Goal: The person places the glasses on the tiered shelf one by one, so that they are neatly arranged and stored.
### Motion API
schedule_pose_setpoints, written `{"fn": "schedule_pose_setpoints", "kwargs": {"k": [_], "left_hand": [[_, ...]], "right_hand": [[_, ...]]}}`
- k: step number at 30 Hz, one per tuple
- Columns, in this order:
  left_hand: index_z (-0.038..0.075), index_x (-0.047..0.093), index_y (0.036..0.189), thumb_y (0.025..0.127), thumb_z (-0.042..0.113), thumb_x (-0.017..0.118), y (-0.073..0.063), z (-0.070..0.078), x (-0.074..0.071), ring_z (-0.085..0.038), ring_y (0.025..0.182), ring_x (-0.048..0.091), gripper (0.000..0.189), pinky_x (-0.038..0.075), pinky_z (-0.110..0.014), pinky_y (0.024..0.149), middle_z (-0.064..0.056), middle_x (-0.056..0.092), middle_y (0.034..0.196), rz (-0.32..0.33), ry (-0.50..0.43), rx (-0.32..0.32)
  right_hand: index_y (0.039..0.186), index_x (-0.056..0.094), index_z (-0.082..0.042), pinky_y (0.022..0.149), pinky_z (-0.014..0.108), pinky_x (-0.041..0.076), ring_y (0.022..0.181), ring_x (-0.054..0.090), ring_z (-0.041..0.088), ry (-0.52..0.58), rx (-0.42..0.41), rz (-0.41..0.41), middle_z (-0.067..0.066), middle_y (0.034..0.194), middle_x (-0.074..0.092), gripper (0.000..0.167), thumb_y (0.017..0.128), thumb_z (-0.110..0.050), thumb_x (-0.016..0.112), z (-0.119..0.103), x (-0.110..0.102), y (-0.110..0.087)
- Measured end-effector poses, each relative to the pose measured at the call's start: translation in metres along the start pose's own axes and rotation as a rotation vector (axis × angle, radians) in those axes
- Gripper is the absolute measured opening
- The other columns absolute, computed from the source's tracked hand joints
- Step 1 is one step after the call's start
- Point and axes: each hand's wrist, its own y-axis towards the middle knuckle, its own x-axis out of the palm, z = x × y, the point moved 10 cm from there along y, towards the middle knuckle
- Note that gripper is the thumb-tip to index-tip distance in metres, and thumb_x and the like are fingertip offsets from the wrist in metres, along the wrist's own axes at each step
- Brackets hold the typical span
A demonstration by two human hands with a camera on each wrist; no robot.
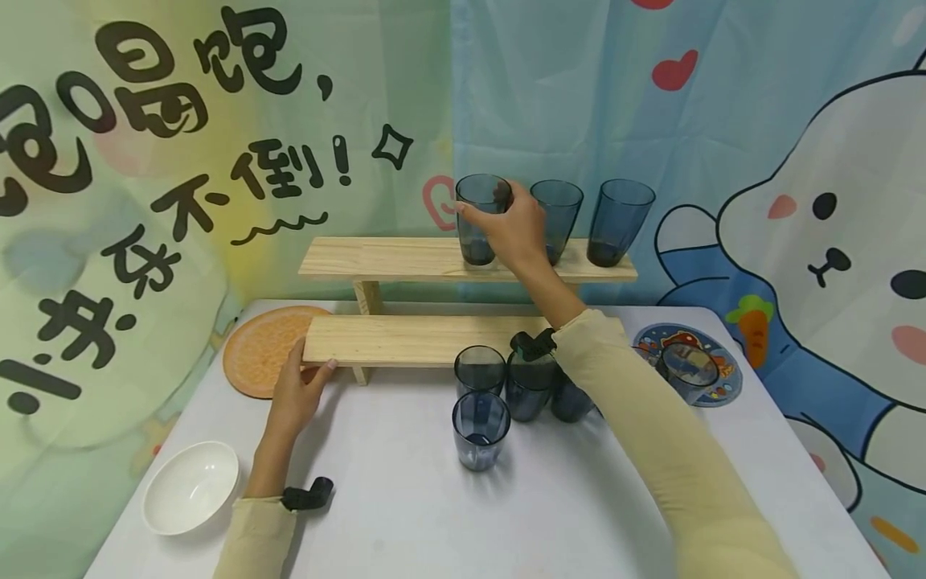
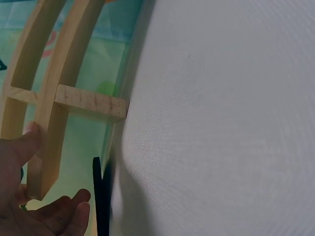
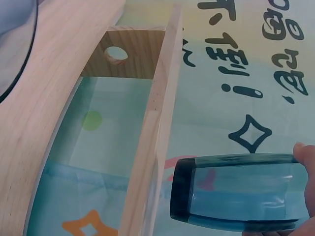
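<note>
A two-tier wooden shelf (image 1: 405, 342) stands at the back of the table. My right hand (image 1: 522, 233) grips a clear blue drinking glass (image 1: 473, 237) by its upper part, upright at the upper board (image 1: 391, 256). In the right wrist view the base of that glass (image 3: 241, 191) lies close to the board; whether it touches, I cannot tell. Two matching glasses (image 1: 555, 213) (image 1: 620, 221) stand to its right on the upper board. At the lower board's left end, my left hand (image 1: 292, 394) holds the wood, thumb (image 2: 27, 142) on the front edge.
Several more blue glasses (image 1: 481, 434) stand on the white table before the shelf, partly hidden by the right sleeve. Another glass (image 1: 687, 371) is at a patterned round mat (image 1: 723, 390). An orange round mat (image 1: 253, 354) and a white bowl (image 1: 191, 486) lie left.
</note>
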Motion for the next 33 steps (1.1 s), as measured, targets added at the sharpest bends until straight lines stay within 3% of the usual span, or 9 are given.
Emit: {"fn": "schedule_pose_setpoints", "kwargs": {"k": [7, 15, 21, 27, 33], "left_hand": [[-0.003, 0.013, 0.167, 0.110, 0.026, 0.059, 0.001, 0.001, -0.002, -0.048, 0.138, 0.052, 0.078, 0.042, -0.056, 0.117, -0.033, 0.034, 0.162, 0.013, 0.005, 0.005], [-0.001, 0.012, 0.168, 0.110, 0.026, 0.059, 0.001, 0.000, 0.001, -0.048, 0.135, 0.055, 0.078, 0.047, -0.055, 0.113, -0.033, 0.036, 0.160, -0.002, -0.011, -0.006], [-0.001, 0.011, 0.168, 0.111, 0.026, 0.058, 0.000, -0.001, 0.001, -0.049, 0.137, 0.054, 0.079, 0.046, -0.056, 0.114, -0.033, 0.034, 0.162, -0.006, -0.012, -0.017], [-0.001, 0.011, 0.168, 0.111, 0.026, 0.058, 0.001, 0.001, 0.001, -0.049, 0.136, 0.055, 0.079, 0.047, -0.057, 0.113, -0.033, 0.035, 0.162, -0.003, -0.012, -0.007], [-0.001, 0.010, 0.168, 0.111, 0.028, 0.058, 0.001, -0.002, 0.001, -0.049, 0.136, 0.055, 0.080, 0.047, -0.057, 0.113, -0.033, 0.034, 0.162, -0.008, -0.006, -0.010]], "right_hand": [[0.142, 0.055, -0.005, 0.090, 0.046, 0.052, 0.117, 0.059, 0.029, -0.014, 0.050, -0.004, 0.013, 0.129, 0.061, 0.072, 0.092, -0.050, 0.081, 0.006, 0.010, 0.008], [0.157, 0.045, -0.006, 0.102, 0.049, 0.053, 0.133, 0.057, 0.033, -0.014, 0.089, -0.001, 0.015, 0.146, 0.058, 0.086, 0.091, -0.049, 0.082, 0.018, 0.014, 0.013], [0.159, 0.043, -0.007, 0.104, 0.048, 0.052, 0.136, 0.054, 0.032, -0.004, 0.109, -0.001, 0.015, 0.152, 0.054, 0.088, 0.092, -0.049, 0.081, 0.024, 0.015, 0.015], [0.154, 0.047, -0.006, 0.101, 0.048, 0.053, 0.132, 0.056, 0.032, 0.002, 0.118, -0.014, 0.014, 0.144, 0.058, 0.084, 0.092, -0.051, 0.080, 0.023, 0.015, 0.015], [0.161, 0.035, -0.008, 0.107, 0.050, 0.049, 0.139, 0.051, 0.032, -0.008, 0.151, -0.059, 0.014, 0.154, 0.049, 0.092, 0.094, -0.053, 0.078, 0.025, 0.018, 0.013]]}}
